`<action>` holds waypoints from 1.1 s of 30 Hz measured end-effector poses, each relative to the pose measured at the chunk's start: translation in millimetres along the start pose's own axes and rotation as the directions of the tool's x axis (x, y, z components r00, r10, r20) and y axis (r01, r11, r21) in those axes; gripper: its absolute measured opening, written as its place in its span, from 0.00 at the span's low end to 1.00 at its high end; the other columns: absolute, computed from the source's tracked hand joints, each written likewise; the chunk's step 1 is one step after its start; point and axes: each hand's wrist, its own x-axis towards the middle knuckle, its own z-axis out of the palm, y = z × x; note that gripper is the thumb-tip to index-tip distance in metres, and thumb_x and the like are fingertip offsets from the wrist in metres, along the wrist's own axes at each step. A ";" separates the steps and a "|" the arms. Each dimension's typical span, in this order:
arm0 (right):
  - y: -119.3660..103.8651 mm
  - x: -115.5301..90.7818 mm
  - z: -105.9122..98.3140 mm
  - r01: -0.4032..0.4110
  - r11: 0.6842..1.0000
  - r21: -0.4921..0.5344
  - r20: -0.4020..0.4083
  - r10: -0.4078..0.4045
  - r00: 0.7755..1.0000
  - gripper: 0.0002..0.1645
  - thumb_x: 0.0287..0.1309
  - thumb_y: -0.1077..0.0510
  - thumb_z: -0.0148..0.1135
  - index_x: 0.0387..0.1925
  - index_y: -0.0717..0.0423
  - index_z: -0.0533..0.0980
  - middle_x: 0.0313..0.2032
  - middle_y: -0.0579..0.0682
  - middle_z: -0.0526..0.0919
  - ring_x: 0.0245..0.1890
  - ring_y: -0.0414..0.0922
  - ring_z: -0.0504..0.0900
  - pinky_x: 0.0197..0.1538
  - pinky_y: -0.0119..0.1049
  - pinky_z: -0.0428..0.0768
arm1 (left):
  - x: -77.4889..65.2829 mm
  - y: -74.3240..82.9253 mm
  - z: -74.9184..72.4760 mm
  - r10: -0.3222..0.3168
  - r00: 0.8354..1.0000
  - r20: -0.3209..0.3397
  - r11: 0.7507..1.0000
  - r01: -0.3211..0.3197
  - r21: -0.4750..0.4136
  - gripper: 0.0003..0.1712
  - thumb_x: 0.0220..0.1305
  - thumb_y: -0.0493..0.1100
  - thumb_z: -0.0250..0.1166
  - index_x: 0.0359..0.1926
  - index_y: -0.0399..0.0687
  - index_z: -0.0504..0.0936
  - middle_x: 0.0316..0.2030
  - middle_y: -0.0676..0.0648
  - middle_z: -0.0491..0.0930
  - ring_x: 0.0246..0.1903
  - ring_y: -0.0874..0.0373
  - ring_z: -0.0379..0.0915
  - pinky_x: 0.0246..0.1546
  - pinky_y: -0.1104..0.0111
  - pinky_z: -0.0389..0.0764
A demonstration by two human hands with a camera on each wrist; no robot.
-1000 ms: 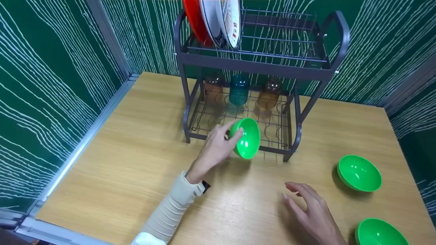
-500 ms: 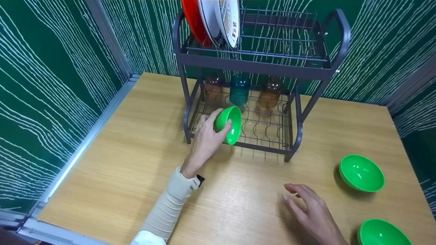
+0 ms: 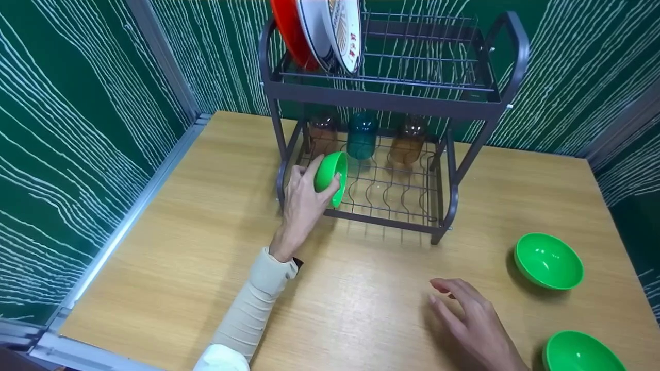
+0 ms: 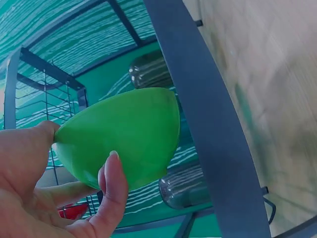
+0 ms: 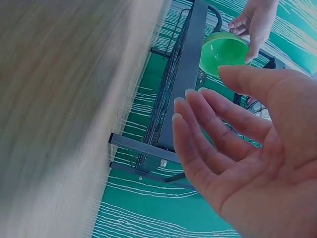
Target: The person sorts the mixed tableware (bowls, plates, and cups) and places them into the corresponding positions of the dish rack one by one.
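My left hand (image 3: 304,201) pinches a green bowl (image 3: 330,175) by its rim, thumb on the inner side and fingers behind. The bowl is tipped on its side, its mouth facing right, over the front left of the dish rack's (image 3: 381,222) lower tier. In the left wrist view the outside of the bowl (image 4: 124,134) shows close to the rack's dark bar. My right hand (image 3: 477,319) hovers near the table with nothing in it, fingers loosely bent. Two more green bowls stand right of it, one farther back (image 3: 549,262) and one nearer (image 3: 582,353).
On the rack's upper tier a red plate (image 3: 294,36) and white plates (image 3: 346,36) stand on edge at the left. Behind the held bowl, a pinkish glass (image 3: 324,135), a teal glass (image 3: 362,136) and an amber glass (image 3: 409,141) stand upside down on the lower tier.
My left hand has carried the bowl left and farther back, from the rack's front edge to over the lower tier. The bowl has turned more onto its side. My right hand stays put.
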 end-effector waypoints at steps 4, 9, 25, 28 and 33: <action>-0.7 -0.1 -0.9 -0.032 0.999 0.005 0.030 0.032 0.999 0.16 0.63 0.59 0.72 0.52 0.54 0.83 0.47 0.44 0.85 0.46 0.42 0.83 0.50 0.47 0.83 | 4.9 -3.1 1.7 0.010 1.000 -0.022 0.999 -0.008 0.052 0.33 0.67 0.54 0.68 0.68 0.44 0.77 0.50 0.34 0.74 0.49 0.43 0.73 0.51 0.52 0.82; -0.7 -0.3 -1.7 -0.054 0.998 0.016 0.055 0.053 0.997 0.16 0.65 0.58 0.70 0.53 0.54 0.83 0.48 0.45 0.85 0.48 0.43 0.83 0.52 0.49 0.83 | 10.6 -8.0 4.6 0.024 0.999 -0.045 0.992 -0.018 0.126 0.34 0.67 0.53 0.69 0.69 0.45 0.76 0.50 0.33 0.73 0.47 0.43 0.76 0.49 0.54 0.84; -0.2 0.7 -2.8 -0.103 0.994 0.033 0.103 0.100 0.990 0.15 0.67 0.56 0.69 0.54 0.53 0.83 0.50 0.46 0.85 0.49 0.45 0.83 0.54 0.51 0.82 | 16.2 -19.0 13.8 0.075 0.993 -0.087 0.963 -0.049 0.266 0.36 0.66 0.55 0.71 0.69 0.43 0.76 0.50 0.30 0.73 0.44 0.41 0.80 0.49 0.53 0.85; 0.9 -1.1 -1.9 -0.056 0.998 0.017 0.057 0.055 0.997 0.15 0.64 0.59 0.71 0.52 0.53 0.84 0.48 0.44 0.85 0.47 0.42 0.83 0.52 0.48 0.83 | 17.3 -20.2 14.0 0.061 0.995 -0.085 0.961 -0.035 0.275 0.36 0.67 0.54 0.70 0.70 0.43 0.75 0.52 0.29 0.73 0.46 0.39 0.81 0.50 0.51 0.85; 1.7 -2.3 -2.0 -0.053 0.998 0.017 0.055 0.052 0.997 0.14 0.64 0.59 0.70 0.52 0.52 0.84 0.47 0.42 0.85 0.47 0.41 0.82 0.51 0.48 0.83 | 19.6 -21.3 14.5 0.035 0.996 -0.077 0.958 -0.012 0.285 0.36 0.67 0.53 0.70 0.71 0.44 0.73 0.54 0.28 0.72 0.48 0.38 0.81 0.50 0.50 0.84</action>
